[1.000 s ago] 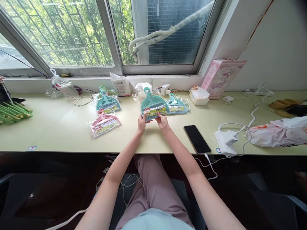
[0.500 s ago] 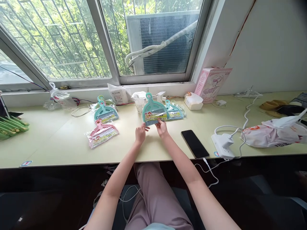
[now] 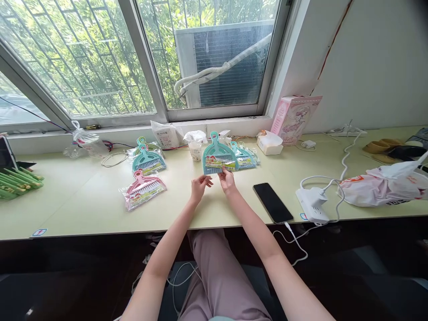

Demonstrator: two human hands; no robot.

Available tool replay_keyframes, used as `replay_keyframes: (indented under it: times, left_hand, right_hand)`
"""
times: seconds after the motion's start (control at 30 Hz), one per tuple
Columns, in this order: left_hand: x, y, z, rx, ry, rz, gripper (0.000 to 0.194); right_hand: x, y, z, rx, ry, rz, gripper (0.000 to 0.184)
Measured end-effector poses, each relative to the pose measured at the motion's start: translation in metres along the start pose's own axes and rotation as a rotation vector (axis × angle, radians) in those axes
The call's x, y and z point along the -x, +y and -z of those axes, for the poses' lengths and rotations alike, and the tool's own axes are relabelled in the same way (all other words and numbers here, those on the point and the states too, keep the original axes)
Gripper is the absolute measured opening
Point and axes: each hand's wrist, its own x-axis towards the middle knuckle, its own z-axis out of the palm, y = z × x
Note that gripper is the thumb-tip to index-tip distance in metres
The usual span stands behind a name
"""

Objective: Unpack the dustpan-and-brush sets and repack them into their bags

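Note:
My right hand (image 3: pixel 227 179) pinches the bottom edge of a teal dustpan-and-brush set (image 3: pixel 218 155) and holds it upright above the pale green table (image 3: pixel 80 200). Just left of it, my left hand (image 3: pixel 199 186) hovers with its fingers spread and nothing in them, a little below the set. More wrapped sets lie on the table: a teal set (image 3: pixel 245 156) right behind the held one, a teal set (image 3: pixel 147 159) to the left, and a pink set (image 3: pixel 143 189) in front of that.
A black phone (image 3: pixel 273 202) lies right of my hands, beside a white power strip (image 3: pixel 312 204) with cables. Further right is a white bag (image 3: pixel 384 185). A pink box (image 3: pixel 294 118), a tissue box (image 3: pixel 269 143) and small bags stand along the window sill. Green sticks (image 3: pixel 18 180) lie far left.
My left hand has let go of the teal set and opened. My right hand alone now holds it, shifted slightly right and further from me.

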Motion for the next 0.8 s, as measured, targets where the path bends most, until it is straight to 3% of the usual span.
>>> replay_keyframes:
  times: [0.1,0.17,0.27,0.43,0.67,0.8]
  left_hand:
    - [0.004,-0.001,-0.003,-0.024,-0.15,0.024,0.036]
    - [0.004,-0.003,-0.004,-0.062,-0.191,0.054,0.038]
    - [-0.001,-0.004,-0.003,-0.073,-0.092,0.128,0.041]
    - [-0.007,-0.005,-0.002,0.145,0.032,0.212,0.054]
    - [-0.004,-0.012,-0.004,0.06,-0.034,0.163,0.024]
    - [-0.007,-0.014,0.0,0.061,-0.037,0.158,0.032]
  right_hand:
    - [-0.004,-0.003,0.005,-0.016,0.076,0.005,0.024]
    - [-0.006,-0.004,0.007,-0.021,0.103,-0.002,0.029]
    - [-0.005,-0.002,0.007,-0.001,0.084,-0.001,0.029]
    - [0.004,0.005,0.0,0.057,-0.007,-0.031,0.015]
    - [0.006,0.005,-0.002,0.055,-0.05,-0.006,0.015]
    - [0.001,0.004,0.001,0.032,0.012,-0.015,0.019]
